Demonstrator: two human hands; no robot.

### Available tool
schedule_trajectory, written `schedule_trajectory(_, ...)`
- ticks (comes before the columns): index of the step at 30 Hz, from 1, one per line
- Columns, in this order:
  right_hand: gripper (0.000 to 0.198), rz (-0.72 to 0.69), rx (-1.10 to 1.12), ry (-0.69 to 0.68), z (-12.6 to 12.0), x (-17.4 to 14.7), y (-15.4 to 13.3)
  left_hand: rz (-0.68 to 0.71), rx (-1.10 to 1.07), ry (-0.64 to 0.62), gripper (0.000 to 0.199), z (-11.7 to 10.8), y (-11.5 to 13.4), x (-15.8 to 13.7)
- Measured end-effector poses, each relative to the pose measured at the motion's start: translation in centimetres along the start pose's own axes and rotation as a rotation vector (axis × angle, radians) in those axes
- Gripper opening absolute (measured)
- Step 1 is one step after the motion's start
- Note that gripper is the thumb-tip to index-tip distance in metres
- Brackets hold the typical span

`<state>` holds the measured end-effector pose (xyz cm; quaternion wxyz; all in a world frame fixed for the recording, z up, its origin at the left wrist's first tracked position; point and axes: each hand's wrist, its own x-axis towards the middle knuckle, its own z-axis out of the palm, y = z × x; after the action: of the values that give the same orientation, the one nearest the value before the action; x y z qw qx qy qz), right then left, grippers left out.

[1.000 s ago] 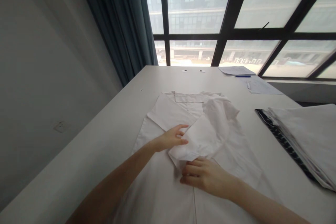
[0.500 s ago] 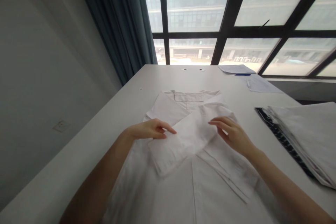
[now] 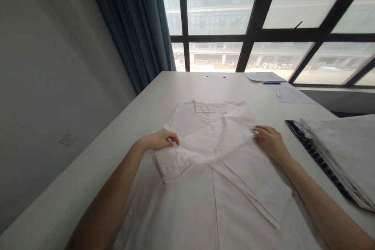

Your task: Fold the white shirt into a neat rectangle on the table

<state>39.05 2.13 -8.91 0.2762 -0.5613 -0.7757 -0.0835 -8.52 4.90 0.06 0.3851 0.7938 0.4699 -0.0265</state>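
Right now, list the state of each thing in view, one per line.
White cotton shirt: spread flat on the table, both sleeves folded across its chest.
Left hand: curled, pinching the sleeve cuff.
Right hand: open, pressing the shirt's edge.
Stack of white garments: piled at the right.
Dark blue curtain: drawn aside.

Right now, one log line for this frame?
left hand: pinching folded sleeve | right hand: flat on shirt | table
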Motion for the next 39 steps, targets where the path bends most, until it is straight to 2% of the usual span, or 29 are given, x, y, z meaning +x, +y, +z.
schedule_trajectory(3, 0.030, 0.057, 0.073, 0.023, 0.2, -0.1, 0.1, -0.066, -0.015, 0.060, 0.037, 0.0, -0.8, -0.1)
schedule_trajectory(8, 0.032, 0.109, 0.172, 0.069, 0.1, -0.3, 0.1, -0.147, -0.012, 0.036, 0.052, 0.5, -1.0, 0.1)
schedule_trajectory(10, 0.034, 0.139, 0.169, 0.089, 0.1, -0.2, 0.2, -0.132, 0.017, 0.016, 0.053, 0.5, -1.0, 0.2)
schedule_trajectory(14, 0.026, 0.206, 0.161, 0.116, 0.0, 0.2, 0.5, -0.023, 0.084, -0.040, 0.037, 0.3, -1.1, 0.3)
schedule_trajectory(18, 0.022, 0.227, 0.107, 0.088, -0.2, 0.3, 0.4, 0.015, 0.048, -0.034, 0.042, 0.1, -0.8, 0.1)
schedule_trajectory(24, 0.020, 0.134, -0.086, 0.016, -0.8, 0.6, 0.1, -0.075, -0.025, 0.011, 0.062, 0.1, -0.7, -0.6)
schedule_trajectory(29, 0.021, 0.031, -0.257, -0.027, -1.7, 0.7, 1.3, -0.063, -0.034, 0.024, 0.063, -0.1, -1.0, -0.7)
schedule_trajectory(34, 0.019, 0.002, -0.241, -0.069, -2.0, 0.9, 1.7, -0.099, -0.031, -0.076, 0.056, 0.3, -0.6, -0.4)
schedule_trajectory(39, 0.032, -0.027, -0.144, -0.084, -2.1, 0.9, -0.7, -0.150, -0.082, -0.128, 0.055, 0.4, 0.2, -0.5)
